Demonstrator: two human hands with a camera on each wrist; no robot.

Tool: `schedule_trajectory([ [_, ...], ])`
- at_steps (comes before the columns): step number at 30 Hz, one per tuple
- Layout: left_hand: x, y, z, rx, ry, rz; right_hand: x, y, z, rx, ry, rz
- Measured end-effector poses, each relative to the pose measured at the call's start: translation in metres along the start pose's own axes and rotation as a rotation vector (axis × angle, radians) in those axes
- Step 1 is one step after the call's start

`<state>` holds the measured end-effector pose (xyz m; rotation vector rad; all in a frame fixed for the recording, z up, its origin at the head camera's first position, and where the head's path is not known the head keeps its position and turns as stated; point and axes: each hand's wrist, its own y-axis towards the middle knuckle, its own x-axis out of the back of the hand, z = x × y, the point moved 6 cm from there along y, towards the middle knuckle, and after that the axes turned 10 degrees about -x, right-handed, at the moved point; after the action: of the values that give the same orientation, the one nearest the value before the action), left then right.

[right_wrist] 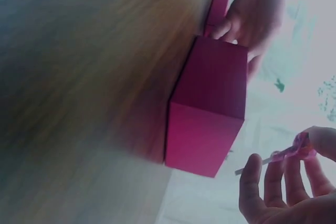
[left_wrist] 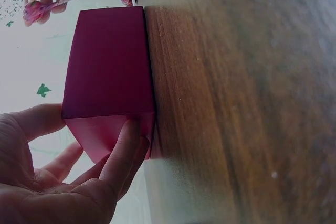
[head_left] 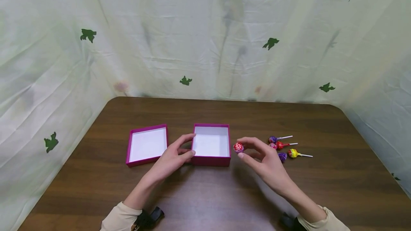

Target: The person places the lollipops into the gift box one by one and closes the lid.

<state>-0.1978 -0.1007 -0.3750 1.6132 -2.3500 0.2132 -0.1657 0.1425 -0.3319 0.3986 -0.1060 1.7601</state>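
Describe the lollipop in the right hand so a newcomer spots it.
On the brown table, find the open magenta box. Just right of it, the right hand holds a reddish wrapped lollipop. It alone is held up; the other lollipops lie clustered on the table farther right.

A brown table [head_left: 205, 195] bears a box [head_left: 212, 161], lid [head_left: 148, 143] and lollipops [head_left: 292, 153]

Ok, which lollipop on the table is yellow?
The yellow lollipop is the one whose stick reaches farthest right in the head view. Near it there lie two purple lollipops, a red one and a pink one.
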Motion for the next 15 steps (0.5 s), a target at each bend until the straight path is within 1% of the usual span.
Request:
schedule_trajectory([
  [3,0.0,0.0,0.001,-0.003,-0.01,0.0,-0.004,0.004,0.002,-0.01,0.021,-0.006],
  [7,0.0,0.0,0.002,-0.007,-0.02,0.002,-0.012,0.009,0.005,0.001,0.049,0.005],
  [11,0.001,0.001,0.002,-0.012,-0.02,0.002,-0.019,0.015,0.01,0.007,0.061,0.003],
  [15,0.001,0.001,0.003,-0.004,-0.016,-0.001,-0.024,0.021,0.012,0.018,0.066,-0.002],
])
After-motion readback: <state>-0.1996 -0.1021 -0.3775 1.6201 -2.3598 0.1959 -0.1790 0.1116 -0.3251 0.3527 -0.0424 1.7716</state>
